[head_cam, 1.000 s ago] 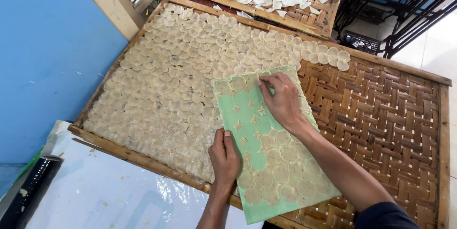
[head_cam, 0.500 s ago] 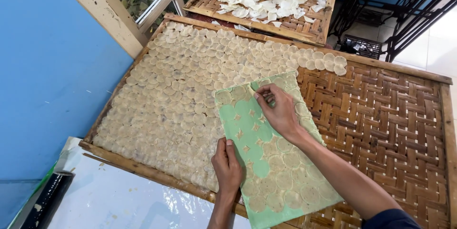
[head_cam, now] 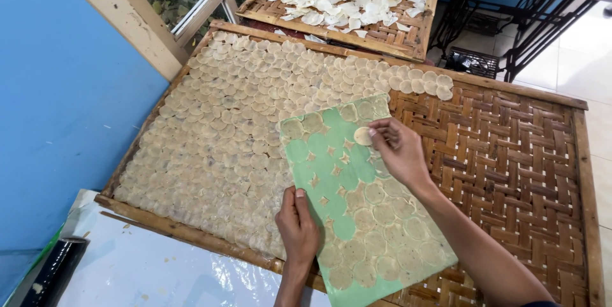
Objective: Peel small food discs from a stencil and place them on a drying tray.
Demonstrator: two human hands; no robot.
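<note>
Right now the right hand [head_cam: 401, 153] is pinching one thin pale disc [head_cam: 363, 136] between thumb and fingertips, lifting it off the green sheet [head_cam: 331, 173]; grip is clamped on that disc. Left hand [head_cam: 297, 227] is pressing flat on the sheet's near-left edge, fingers together, pinning it rather than holding anything. Sheet is lying tilted across the woven bamboo tray [head_cam: 510, 154], overlapping the laid-out discs [head_cam: 242, 122]. Progress, as a judgement: the tray's left half or a bit more is covered with overlapping rows, the right part is showing bare weave. On the sheet, the upper middle is stripped to green with small star-shaped scraps left between the old disc spots; the lower half is carrying plenty of discs, so lots is left to move. Discs are looking round, translucent, beige, probably soft and damp, though texture is hard to confirm from this angle. Far tray [head_cam: 408, 39] is holding whiter, curled, irregular chips in a loose heap. Glossy white counter [head_cam: 159, 269] is sitting at the near-left.
</note>
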